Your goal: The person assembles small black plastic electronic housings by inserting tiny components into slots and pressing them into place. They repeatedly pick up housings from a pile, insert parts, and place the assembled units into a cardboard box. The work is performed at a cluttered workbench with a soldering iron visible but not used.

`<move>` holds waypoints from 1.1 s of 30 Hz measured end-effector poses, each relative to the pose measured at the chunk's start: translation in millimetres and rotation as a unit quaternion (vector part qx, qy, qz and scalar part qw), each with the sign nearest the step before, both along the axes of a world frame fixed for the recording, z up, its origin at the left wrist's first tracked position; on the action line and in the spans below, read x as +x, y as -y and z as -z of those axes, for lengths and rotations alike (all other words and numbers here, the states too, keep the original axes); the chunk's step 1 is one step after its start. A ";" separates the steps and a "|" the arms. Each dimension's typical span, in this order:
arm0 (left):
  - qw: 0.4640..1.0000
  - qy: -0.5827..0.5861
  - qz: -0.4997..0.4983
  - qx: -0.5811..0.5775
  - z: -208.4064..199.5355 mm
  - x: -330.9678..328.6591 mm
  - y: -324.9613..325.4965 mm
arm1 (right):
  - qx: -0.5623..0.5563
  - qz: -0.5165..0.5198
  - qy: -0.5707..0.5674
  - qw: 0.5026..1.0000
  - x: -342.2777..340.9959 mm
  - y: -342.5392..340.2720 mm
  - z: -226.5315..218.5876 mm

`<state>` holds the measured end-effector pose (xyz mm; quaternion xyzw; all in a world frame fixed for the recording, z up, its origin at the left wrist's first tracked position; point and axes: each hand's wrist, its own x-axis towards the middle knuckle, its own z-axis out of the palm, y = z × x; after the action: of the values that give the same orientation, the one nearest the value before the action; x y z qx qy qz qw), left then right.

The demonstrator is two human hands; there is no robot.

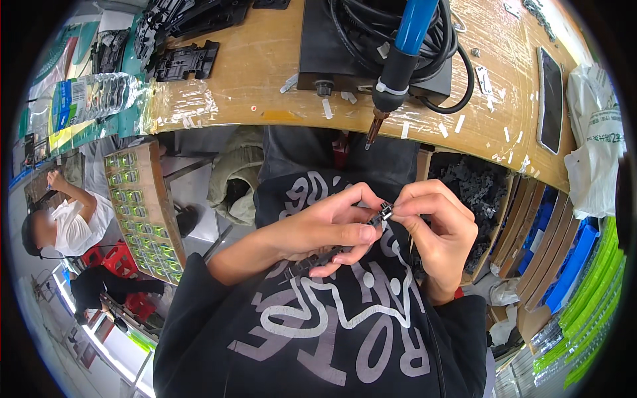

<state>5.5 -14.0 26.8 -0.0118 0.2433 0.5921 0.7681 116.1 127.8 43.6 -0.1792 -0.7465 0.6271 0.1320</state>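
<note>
In front of my chest, my left hand is closed around a narrow black plastic part. One end of the part sticks out past the thumb and forefinger, with a small shiny bit on it. My right hand pinches at that end, thumb and forefinger together; whatever lies between its fingertips is too small to name. Above both hands, a soldering iron with a blue handle points its coppery tip down over the table's near edge.
Coiled black cable lies on a black box on the wooden table. A phone, a plastic bottle and black plastic parts rest there too. A box of dark pieces stands below right. Another person sits far left.
</note>
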 end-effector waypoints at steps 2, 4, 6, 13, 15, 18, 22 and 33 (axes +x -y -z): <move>1.000 0.001 -0.001 -0.003 -0.7 -0.1 -0.8 | 0.015 0.005 -0.003 1.000 -1.1 1.0 -0.6; 1.000 0.005 0.001 -0.003 -0.6 -0.4 -0.7 | 0.024 0.007 -0.006 1.000 -1.3 1.5 -0.7; 1.000 0.011 0.005 -0.001 0.9 -0.9 0.1 | 0.024 0.004 -0.008 1.000 -1.0 1.2 0.0; 1.000 0.024 0.002 0.013 5.0 0.1 0.5 | -0.016 0.021 -0.013 1.000 1.6 1.8 4.4; 0.999 0.025 -0.002 0.021 6.8 0.5 0.9 | -0.081 0.050 -0.016 0.995 1.0 5.3 4.3; 0.999 0.032 -0.002 0.023 6.1 -0.1 1.6 | -0.112 0.051 -0.023 0.992 1.5 5.4 5.7; 0.999 0.037 0.006 0.014 8.3 0.5 0.8 | -0.119 0.060 -0.023 0.991 2.0 6.4 6.3; 0.996 0.087 0.006 0.010 4.8 10.6 1.1 | -0.029 0.019 -0.036 0.999 6.8 -7.3 -2.0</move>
<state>16.0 -15.1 22.0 -0.0539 0.1695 0.5863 0.7903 122.9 135.1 45.5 -0.1740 -0.7194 0.6518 0.1653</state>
